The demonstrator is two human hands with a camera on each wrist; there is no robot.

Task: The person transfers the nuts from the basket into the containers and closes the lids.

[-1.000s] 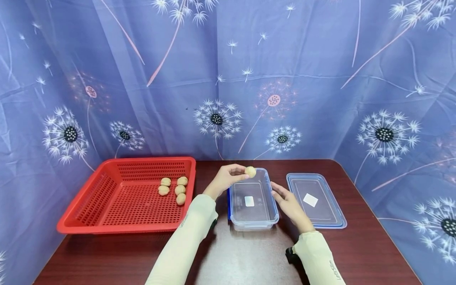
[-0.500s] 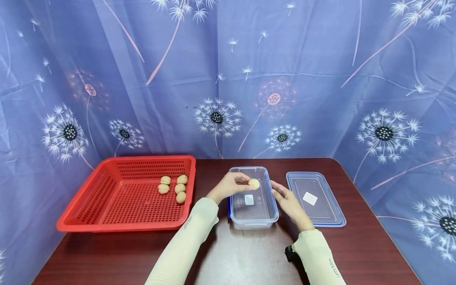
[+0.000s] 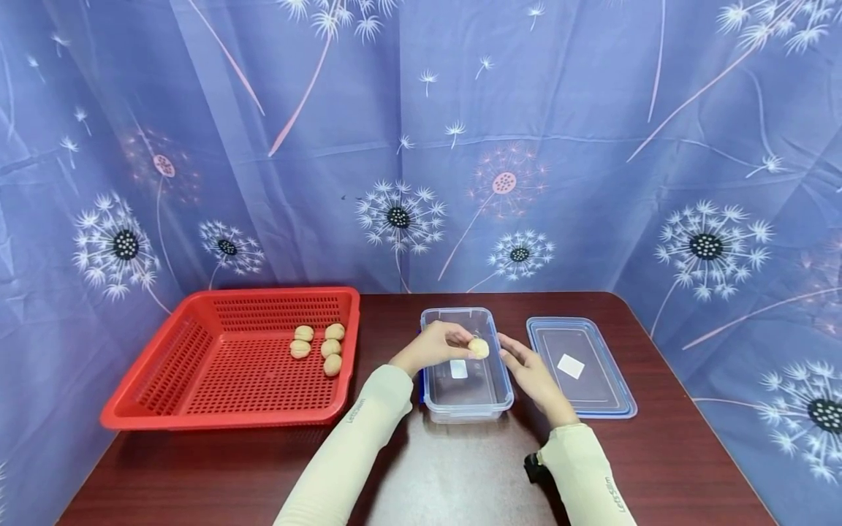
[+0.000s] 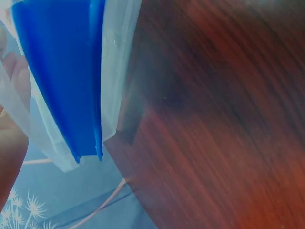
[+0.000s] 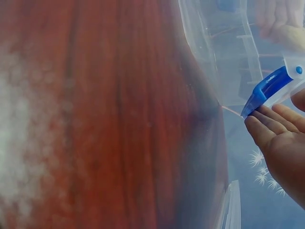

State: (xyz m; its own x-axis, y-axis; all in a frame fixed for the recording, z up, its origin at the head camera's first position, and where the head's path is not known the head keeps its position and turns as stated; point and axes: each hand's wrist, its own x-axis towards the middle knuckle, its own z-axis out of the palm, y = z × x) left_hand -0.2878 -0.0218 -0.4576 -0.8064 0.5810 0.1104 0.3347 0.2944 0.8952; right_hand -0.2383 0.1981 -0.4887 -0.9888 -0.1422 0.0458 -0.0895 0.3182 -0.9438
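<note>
My left hand [image 3: 435,346] pinches a pale walnut [image 3: 479,348] between thumb and fingers, over the open clear plastic box [image 3: 468,410]. Whether the walnut touches the box floor cannot be told. My right hand [image 3: 534,376] rests at the box's right side with its fingers extended. In the right wrist view, the fingertips touch the blue latch [image 5: 274,87] that stands out from the box. Along the box's other side, another blue latch [image 4: 66,71] hangs in the left wrist view. A white label [image 3: 458,369] shows in the box.
At left, a red perforated basket [image 3: 226,420] holds several walnuts [image 3: 332,348] near its right side. A clear lid [image 3: 582,372] with a blue seal lies right of the box. The dark wooden table [image 3: 454,475] ends at a blue patterned curtain [image 3: 316,219].
My left hand has moved right and toward me with the walnut, from the box's far left corner to over its middle right. My right hand stays at the box's side.
</note>
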